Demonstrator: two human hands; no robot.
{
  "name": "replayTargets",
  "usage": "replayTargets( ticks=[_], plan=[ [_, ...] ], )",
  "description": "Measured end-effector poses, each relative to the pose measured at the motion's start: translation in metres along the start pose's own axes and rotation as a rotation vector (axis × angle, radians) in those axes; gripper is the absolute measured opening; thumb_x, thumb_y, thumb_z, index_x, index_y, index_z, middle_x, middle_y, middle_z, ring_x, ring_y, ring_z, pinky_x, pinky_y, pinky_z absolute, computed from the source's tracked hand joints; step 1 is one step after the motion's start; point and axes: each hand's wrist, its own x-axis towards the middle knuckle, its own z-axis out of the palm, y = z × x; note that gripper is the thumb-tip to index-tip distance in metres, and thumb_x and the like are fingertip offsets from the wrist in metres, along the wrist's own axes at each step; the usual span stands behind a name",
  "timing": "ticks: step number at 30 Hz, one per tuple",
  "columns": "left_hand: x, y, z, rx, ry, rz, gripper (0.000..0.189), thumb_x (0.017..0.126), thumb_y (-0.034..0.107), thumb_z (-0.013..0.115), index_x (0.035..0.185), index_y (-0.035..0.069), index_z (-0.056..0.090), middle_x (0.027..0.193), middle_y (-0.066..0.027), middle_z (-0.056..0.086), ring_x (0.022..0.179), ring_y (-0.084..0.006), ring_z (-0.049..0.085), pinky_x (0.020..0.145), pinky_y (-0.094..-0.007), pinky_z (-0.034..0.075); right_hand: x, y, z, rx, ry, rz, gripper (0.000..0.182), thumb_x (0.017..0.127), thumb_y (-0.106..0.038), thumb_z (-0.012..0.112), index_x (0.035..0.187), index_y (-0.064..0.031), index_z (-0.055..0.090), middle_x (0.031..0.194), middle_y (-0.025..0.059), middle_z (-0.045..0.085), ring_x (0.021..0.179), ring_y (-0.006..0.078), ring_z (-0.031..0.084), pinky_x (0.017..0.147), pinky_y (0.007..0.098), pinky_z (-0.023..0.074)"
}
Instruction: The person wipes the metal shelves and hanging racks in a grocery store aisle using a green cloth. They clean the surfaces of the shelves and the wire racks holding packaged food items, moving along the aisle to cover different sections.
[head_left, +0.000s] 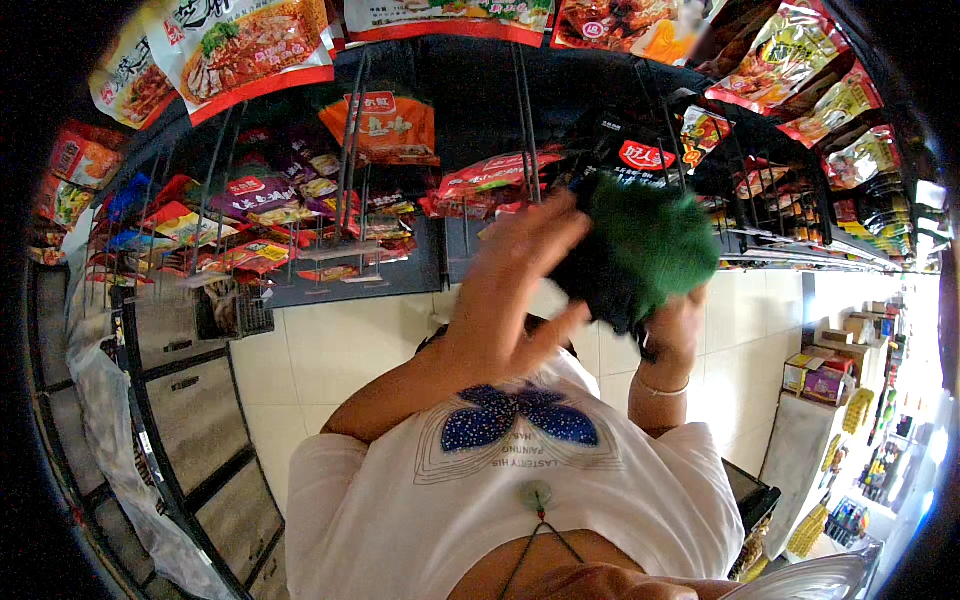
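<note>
A green and black cloth (649, 244), blurred, is in my right hand (671, 326), held up before the hanging packets. My right fingers are mostly hidden behind the cloth. My left hand (517, 274) is raised at the cloth's left side, fingers and thumb apart, blurred; whether the fingertips touch the cloth is unclear. Just beyond the cloth hangs a black food packet (646, 156) with a red label, its lower part covered. Left of it, a red packet (499, 176) lies nearly flat near the metal hooks.
Metal display hooks (527, 112) jut toward me, with an orange packet (390, 127) and purple packets (259, 191) among them. Large packets (255, 49) hang overhead. Grey drawers (199, 405) stand at left; cartons (825, 375) are stacked at right above the tiled floor (345, 345).
</note>
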Motion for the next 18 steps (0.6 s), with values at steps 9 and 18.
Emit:
replayTargets(
  ticks=[9, 18],
  plan=[
    [0.000, -0.059, 0.035, 0.406, 0.070, -0.085, 0.038, 0.081, 0.015, 0.060, 0.116, 0.005, 0.051, 0.110, -0.0163, 0.053, 0.097, -0.0313, 0.054, 0.081, -0.0415, 0.045, 0.126, 0.029, 0.055, -0.735, -0.456, -0.250, 0.045, 0.066, -0.002, 0.068, 0.110, -0.0077, 0.061, 0.108, 0.0165, 0.053, 0.101, 0.0332, 0.053, 0.090, 0.0350, 0.0441],
    [0.001, -0.053, 0.039, 0.378, 0.063, -0.130, 0.043, 0.078, 0.008, 0.059, 0.120, 0.005, 0.053, 0.102, -0.0116, 0.058, 0.094, -0.0273, 0.057, 0.083, -0.0398, 0.046, 0.266, 0.143, 0.073, -1.131, -0.159, -0.362, 0.037, 0.079, -0.026, 0.063, 0.112, -0.0103, 0.060, 0.109, 0.0151, 0.060, 0.109, 0.0344, 0.052, 0.089, 0.0402, 0.0446]
  ],
)
